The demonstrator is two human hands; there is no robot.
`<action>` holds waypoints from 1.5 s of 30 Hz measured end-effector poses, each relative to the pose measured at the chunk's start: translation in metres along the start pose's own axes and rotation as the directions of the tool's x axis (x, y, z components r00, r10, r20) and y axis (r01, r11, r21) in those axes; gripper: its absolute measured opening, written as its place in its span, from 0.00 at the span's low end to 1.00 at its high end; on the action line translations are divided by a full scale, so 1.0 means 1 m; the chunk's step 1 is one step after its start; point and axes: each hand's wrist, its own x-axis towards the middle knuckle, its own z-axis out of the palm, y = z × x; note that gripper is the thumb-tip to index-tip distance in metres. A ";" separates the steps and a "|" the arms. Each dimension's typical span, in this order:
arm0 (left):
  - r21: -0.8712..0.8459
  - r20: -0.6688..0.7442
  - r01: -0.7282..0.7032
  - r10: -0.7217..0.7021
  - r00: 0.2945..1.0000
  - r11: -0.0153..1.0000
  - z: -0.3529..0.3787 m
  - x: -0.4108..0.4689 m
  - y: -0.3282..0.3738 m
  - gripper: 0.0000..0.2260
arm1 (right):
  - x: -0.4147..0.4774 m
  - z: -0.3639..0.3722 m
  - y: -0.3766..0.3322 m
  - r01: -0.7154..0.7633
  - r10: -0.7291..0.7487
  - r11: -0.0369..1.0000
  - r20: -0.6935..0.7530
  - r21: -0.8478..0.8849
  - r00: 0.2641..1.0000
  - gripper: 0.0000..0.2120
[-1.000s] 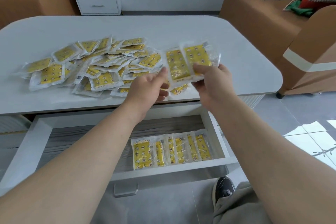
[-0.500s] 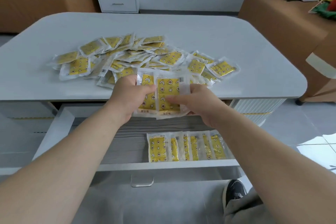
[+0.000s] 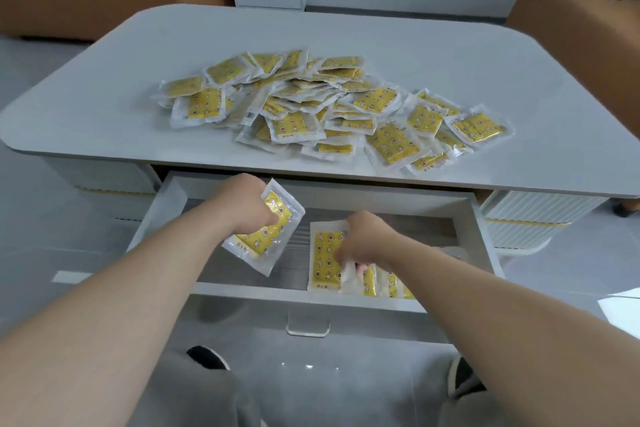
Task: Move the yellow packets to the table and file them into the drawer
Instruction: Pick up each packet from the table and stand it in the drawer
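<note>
While right hand [image 3: 363, 239] pinches one packet [image 3: 323, 260] at the left end of the filed row [image 3: 381, 284] in the drawer [image 3: 277, 296], left hand [image 3: 249, 208] grips a second packet [image 3: 266, 236], tilted, just left of it.

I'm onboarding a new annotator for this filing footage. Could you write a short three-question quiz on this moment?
1. True or false: the left hand grips a tilted packet over the open drawer.
2. Where is the right hand? A) on the person's knee B) in the drawer, pinching the end packet of the filed row C) on the sofa
3. Fill in: the loose pile of yellow packets lies on the ___.
Key: 1 true; 2 B; 3 table.
</note>
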 end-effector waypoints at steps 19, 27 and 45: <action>-0.333 0.374 0.418 -0.289 0.881 0.845 0.052 0.030 -0.009 0.10 | 0.020 0.029 -0.003 -0.021 0.040 0.922 0.041 -0.387 0.998 0.47; -0.106 0.340 0.353 -0.299 0.891 0.930 0.077 0.034 -0.015 0.19 | -0.007 -0.006 -0.001 0.040 -0.061 0.921 -0.040 -0.388 0.997 0.36; 0.546 0.152 -0.110 0.031 0.988 0.831 0.068 -0.004 0.105 0.15 | -0.041 -0.120 0.055 0.073 -0.035 0.996 -0.525 0.051 0.851 0.06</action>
